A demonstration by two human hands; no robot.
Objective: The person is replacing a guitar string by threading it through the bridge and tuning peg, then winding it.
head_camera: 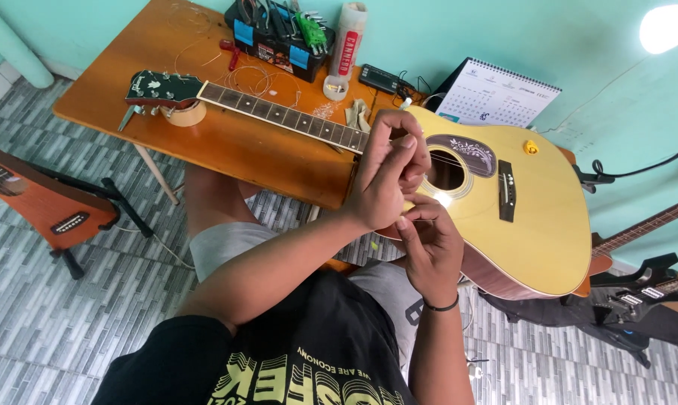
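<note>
I look down from the head camera at my two bare hands, raised together above an acoustic guitar (534,217) with a pale yellow top. The guitar lies flat, its body resting partly on my lap and its neck (279,114) stretching left across an orange wooden tabletop (226,150). The dark green headstock (155,88) rests on a roll of tape (186,114) near the tabletop's left end.

My left hand (387,180) is just beside the sound hole (446,171), fingers curled in and the fingertips pinched together. My right hand (429,247) sits just below it, touching it, also curled with thumb and fingertips drawn close. Whatever they pinch is too thin to make out; I cannot tell whether it is a string. A dark band circles my right wrist.

On the guitar top, a black bridge (507,190) lies right of the sound hole and a small yellow object (531,147) sits near the upper edge.

At the back of the tabletop stand a black toolbox (279,45) filled with tools, a white tube (348,37) and a small black device (378,78). Loose coils of wire (249,75) lie near the neck. A desk calendar (496,94) leans against the turquoise wall. A reddish instrument (39,199) stands on the tiled floor at left, and dark guitars (639,292) lie at right.
</note>
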